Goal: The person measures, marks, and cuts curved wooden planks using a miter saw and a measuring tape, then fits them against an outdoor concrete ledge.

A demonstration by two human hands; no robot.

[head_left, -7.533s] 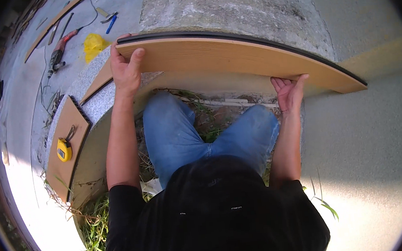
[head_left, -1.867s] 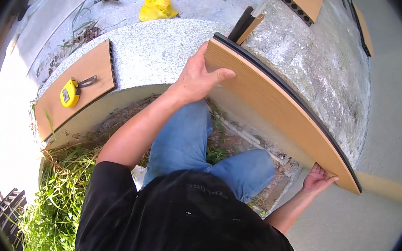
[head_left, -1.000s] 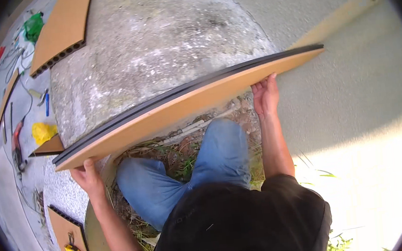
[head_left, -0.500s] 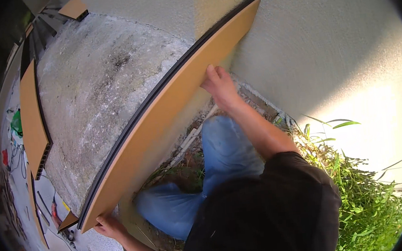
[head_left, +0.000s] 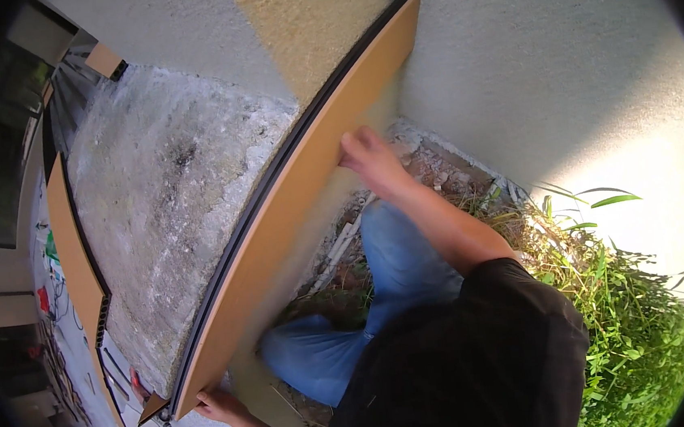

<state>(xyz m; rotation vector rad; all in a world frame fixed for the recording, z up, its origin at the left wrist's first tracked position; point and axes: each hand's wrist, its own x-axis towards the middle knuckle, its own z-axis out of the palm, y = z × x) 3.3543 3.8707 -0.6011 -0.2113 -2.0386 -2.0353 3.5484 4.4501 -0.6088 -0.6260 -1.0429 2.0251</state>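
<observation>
A long tan board [head_left: 307,184] with a dark grooved edge stands on its side along the raised concrete slab [head_left: 184,178], its far end against the wall. In the middle of the picture my right hand [head_left: 370,158] is closed on the board's lower edge, arm stretched out. My left hand [head_left: 222,407] pinches the board's near-left end, with the thumb on the tan face; its other fingers are partly hidden. Just beside that end, a small tan and dark offcut [head_left: 153,409] sits at the slab's corner.
Another tan board [head_left: 76,245] with a hollow end lies along the slab's left edge. A short piece [head_left: 105,61] rests at the far corner. Rubble and pipes [head_left: 337,250] lie by my bent knees. Grass [head_left: 630,343] grows at right, beside the plastered wall [head_left: 524,59].
The whole view has shifted a little, so the slab and the near end of the board appear lower and farther right. Both hands remain on the board.
</observation>
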